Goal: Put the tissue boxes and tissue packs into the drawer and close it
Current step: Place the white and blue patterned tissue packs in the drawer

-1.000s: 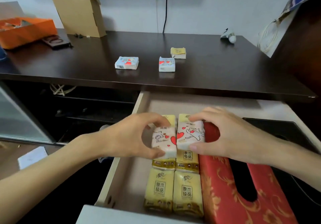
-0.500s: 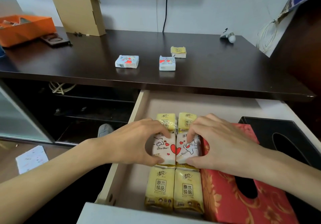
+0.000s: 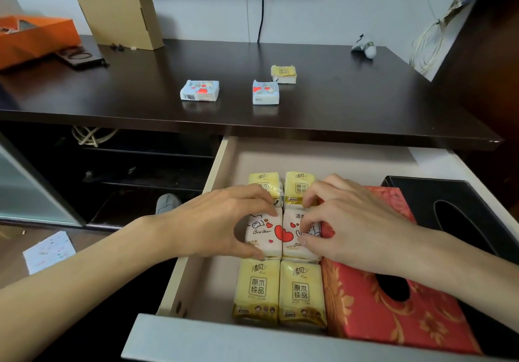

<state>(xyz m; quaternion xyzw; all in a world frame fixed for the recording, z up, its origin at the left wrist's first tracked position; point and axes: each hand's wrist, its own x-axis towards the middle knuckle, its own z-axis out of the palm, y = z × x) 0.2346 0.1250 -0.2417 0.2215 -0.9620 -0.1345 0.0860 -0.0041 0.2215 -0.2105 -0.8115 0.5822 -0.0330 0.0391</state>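
The drawer (image 3: pixel 216 165) stands open below the dark table. Inside it lie several yellow tissue packs (image 3: pixel 257 288), a red patterned tissue box (image 3: pixel 373 314) and a black tissue box (image 3: pixel 460 207). Two white heart-print packs lie side by side in the middle row. My left hand (image 3: pixel 216 221) grips the left white pack (image 3: pixel 262 233) between thumb and fingers. My right hand (image 3: pixel 345 221) pinches the right white pack (image 3: pixel 292 235). On the table lie two blue-white packs (image 3: pixel 200 91) (image 3: pixel 265 92) and one yellow pack (image 3: pixel 283 74).
A cardboard box (image 3: pixel 118 7) and an orange box (image 3: pixel 33 35) stand at the table's back left, with a dark phone-like item (image 3: pixel 81 58) beside them. A small white object (image 3: pixel 365 46) lies back right. Paper (image 3: pixel 49 250) lies on the floor at left.
Both hands have lowered the two white heart-print packs from above the yellow packs down into the drawer's middle row, where they now lie flat.
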